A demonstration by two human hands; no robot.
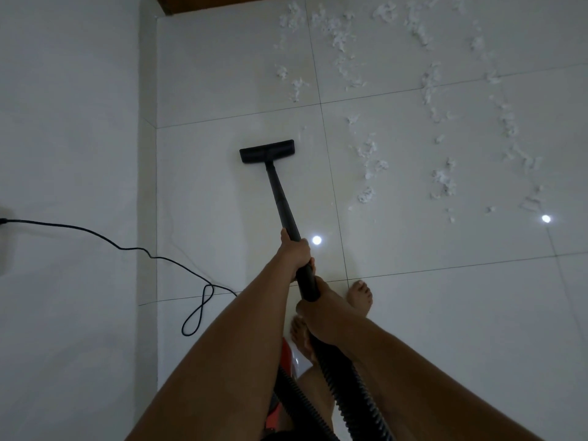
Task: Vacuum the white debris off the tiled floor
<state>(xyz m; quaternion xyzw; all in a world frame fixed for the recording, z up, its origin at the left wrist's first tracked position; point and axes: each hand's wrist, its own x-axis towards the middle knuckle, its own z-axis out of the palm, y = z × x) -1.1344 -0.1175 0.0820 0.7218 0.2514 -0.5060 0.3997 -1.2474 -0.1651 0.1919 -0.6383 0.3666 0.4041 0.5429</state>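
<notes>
black floor head point(267, 151) flat on tiled floor point(222, 74). wand point(281, 198) runs back from floor head to both hands. left hand point(296, 251) curled round the wand, nearer the floor head; right hand point(321, 316) behind it, wrapped round the wand end where the ribbed hose point(334, 386) starts. white debris point(369, 167) scattered right of and beyond the floor head, nearest bits just off its right end. power cord point(133, 249) lies behind-left of the floor head. red vacuum body point(288, 348) under the arms.

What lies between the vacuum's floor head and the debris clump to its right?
In the head view, bare tile crossed by one grout line separates the floor head from the debris clump.
</notes>
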